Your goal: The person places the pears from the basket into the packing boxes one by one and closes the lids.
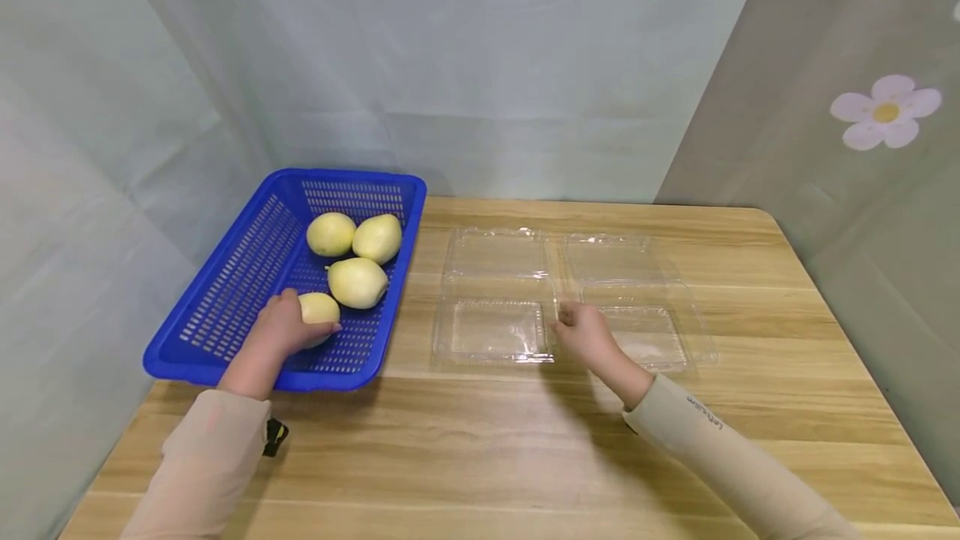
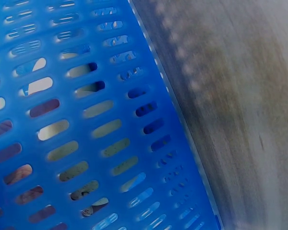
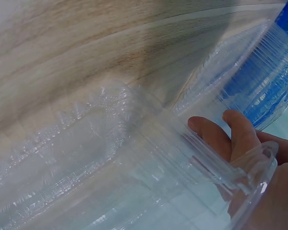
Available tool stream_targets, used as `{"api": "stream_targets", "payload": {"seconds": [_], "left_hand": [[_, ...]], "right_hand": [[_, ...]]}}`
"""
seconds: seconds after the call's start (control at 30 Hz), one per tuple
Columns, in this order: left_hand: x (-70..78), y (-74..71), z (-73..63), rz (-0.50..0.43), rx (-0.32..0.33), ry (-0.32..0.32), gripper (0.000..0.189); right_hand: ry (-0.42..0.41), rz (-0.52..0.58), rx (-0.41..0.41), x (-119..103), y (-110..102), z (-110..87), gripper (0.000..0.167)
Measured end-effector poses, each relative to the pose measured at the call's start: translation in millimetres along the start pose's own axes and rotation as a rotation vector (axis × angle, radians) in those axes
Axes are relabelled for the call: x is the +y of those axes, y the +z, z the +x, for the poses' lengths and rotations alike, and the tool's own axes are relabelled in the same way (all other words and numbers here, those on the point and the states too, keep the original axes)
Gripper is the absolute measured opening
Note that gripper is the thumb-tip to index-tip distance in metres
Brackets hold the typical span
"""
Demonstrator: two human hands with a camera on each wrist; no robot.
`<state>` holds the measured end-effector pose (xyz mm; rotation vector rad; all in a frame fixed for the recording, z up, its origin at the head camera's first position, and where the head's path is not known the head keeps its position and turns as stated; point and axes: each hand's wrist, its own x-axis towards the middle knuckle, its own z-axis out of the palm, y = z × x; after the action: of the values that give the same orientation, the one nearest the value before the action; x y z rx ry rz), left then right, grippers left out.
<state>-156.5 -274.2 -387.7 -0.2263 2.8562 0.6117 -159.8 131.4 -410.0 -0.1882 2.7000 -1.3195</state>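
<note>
In the head view, my left hand (image 1: 279,325) grips a pale yellow pear (image 1: 318,307) at the near end of a blue slotted basket (image 1: 405,273), its thumb along the pear's near side. Beyond lie three more pears (image 1: 357,282). Through the basket slots in the left wrist view, a pear's speckled skin (image 2: 73,171) shows. My right hand (image 1: 588,336), fingers loosely bent, is between two clear plastic boxes with their lids folded back, the left box (image 1: 495,327) and the right box (image 1: 645,336). In the right wrist view, a clear rim (image 3: 264,187) crosses in front of that hand.
The wooden table (image 1: 480,448) carries the basket on its left and the boxes side by side in the middle. A pale cloth (image 1: 487,73) hangs behind and at both sides. A dark strap piece (image 1: 275,436) shows at my left wrist.
</note>
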Motion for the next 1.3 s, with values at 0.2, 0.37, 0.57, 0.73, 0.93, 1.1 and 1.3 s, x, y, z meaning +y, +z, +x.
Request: {"api": "stream_targets", "payload": {"seconds": [0.2, 0.37, 0.57, 0.73, 0.93, 1.1, 1.3], "left_hand": [[-1.1, 1.3, 0.1, -0.004, 0.010, -0.004, 0.093], [-1.6, 1.2, -1.8, -0.010, 0.005, -0.008, 0.093], [-4.7, 3.9, -4.5, -0.013, 0.021, 0.006, 0.092], [-5.8, 4.3, -4.4, -0.015, 0.031, 0.008, 0.092], [-4.6, 4.1, -3.6, -0.009, 0.045, 0.017, 0.093], [-3.7, 2.6, -3.5, -0.001, 0.054, 0.018, 0.092], [-2.2, 1.4, -3.0, 0.002, 0.065, 0.024, 0.090]], "right_hand": [[0.051, -0.033, -0.003, -3.9, 0.4, -0.7, 0.040], [0.100, 0.009, -0.012, -2.7, 2.2, -0.6, 0.040], [0.091, 0.029, -0.010, 0.8, 4.8, -1.4, 0.040], [0.092, 0.035, -0.005, 2.5, 5.4, -2.3, 0.040], [0.113, 0.045, -0.003, 2.9, 5.5, -2.4, 0.041], [0.095, 0.036, 0.008, 1.5, 5.4, -2.8, 0.041], [0.051, 0.013, 0.052, 0.9, 7.0, -4.0, 0.038]]}}
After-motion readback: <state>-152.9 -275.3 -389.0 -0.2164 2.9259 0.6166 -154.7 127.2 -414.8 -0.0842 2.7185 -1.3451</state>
